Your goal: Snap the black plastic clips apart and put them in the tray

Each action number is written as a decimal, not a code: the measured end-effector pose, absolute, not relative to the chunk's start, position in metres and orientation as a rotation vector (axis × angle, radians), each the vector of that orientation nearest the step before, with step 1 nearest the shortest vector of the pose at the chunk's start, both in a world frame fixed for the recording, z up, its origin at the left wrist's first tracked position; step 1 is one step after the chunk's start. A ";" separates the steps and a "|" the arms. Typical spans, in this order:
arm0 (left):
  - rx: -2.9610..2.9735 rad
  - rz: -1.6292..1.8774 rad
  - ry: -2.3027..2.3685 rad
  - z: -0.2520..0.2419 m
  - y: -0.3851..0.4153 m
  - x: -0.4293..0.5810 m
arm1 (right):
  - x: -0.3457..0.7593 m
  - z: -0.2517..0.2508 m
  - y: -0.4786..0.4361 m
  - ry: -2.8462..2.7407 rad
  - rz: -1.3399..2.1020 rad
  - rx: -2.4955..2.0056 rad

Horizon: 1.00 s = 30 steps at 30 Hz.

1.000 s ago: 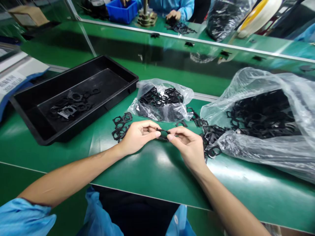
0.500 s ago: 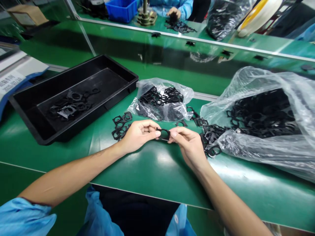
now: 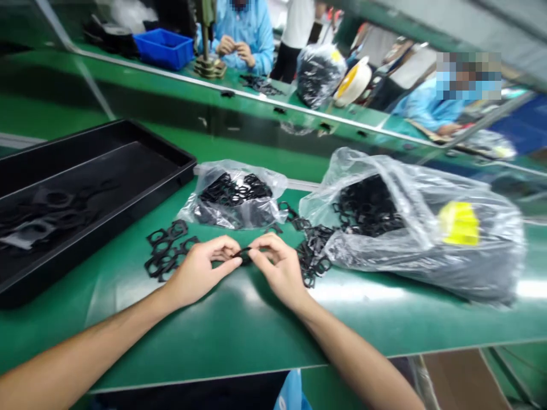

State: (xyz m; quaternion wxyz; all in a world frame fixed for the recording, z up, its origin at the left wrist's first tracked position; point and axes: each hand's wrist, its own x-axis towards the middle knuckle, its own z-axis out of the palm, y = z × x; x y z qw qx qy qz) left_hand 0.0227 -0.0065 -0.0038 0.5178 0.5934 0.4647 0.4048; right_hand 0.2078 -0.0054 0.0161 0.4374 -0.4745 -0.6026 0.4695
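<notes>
Left hand & right hand both pinch one small black part between fingertips, just above the green counter near centre. Loose parts lie left; small bag far, big bag right.

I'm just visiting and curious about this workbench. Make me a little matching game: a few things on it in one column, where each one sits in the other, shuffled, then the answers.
Things:
1. black tray
2. small bag of black parts
3. large bag with yellow label
4. blue bin

Places:
A. far bench, near a seated person
B. right of the hands
C. far left of the near bench
D. just beyond the hands

Pairs: 1-C, 2-D, 3-B, 4-A
</notes>
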 end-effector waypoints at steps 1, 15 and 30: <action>1.471 0.943 1.119 -0.006 -0.007 0.022 | 0.207 0.016 -0.007 -1.517 1.167 -1.191; 1.516 0.945 1.146 -0.006 -0.010 0.023 | 0.208 0.017 -0.011 -1.503 1.278 -1.191; 1.063 1.093 1.056 -0.003 0.000 0.026 | 0.206 0.014 -0.006 -1.602 1.258 -1.152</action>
